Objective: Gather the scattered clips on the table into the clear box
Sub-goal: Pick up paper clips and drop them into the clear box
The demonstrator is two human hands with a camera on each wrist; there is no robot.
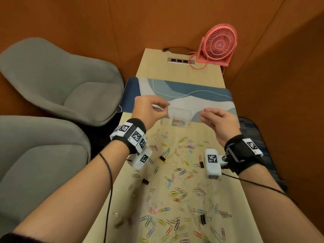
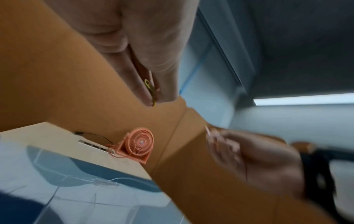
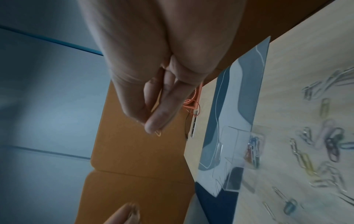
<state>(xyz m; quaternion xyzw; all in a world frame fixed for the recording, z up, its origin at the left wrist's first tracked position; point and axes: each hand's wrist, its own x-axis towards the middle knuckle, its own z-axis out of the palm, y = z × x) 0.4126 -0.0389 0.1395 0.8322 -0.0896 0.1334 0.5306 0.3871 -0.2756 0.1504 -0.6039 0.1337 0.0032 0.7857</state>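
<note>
Pinching paper clips, the left hand (image 1: pixel 149 109) and right hand (image 1: pixel 216 121) flank the clear box (image 1: pixel 177 120); releasing outside its narrow opening could scatter them among clips (image 1: pixel 177 190) nearer the person.

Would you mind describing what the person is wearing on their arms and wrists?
Both forearms are bare. Each wrist carries a black band: the left wrist band holds white tiles printed with black square-pattern markers, the right wrist band one such tile. A white camera block with the same kind of marker hangs under each wrist. Thin black cables trail back along both arms.
</note>
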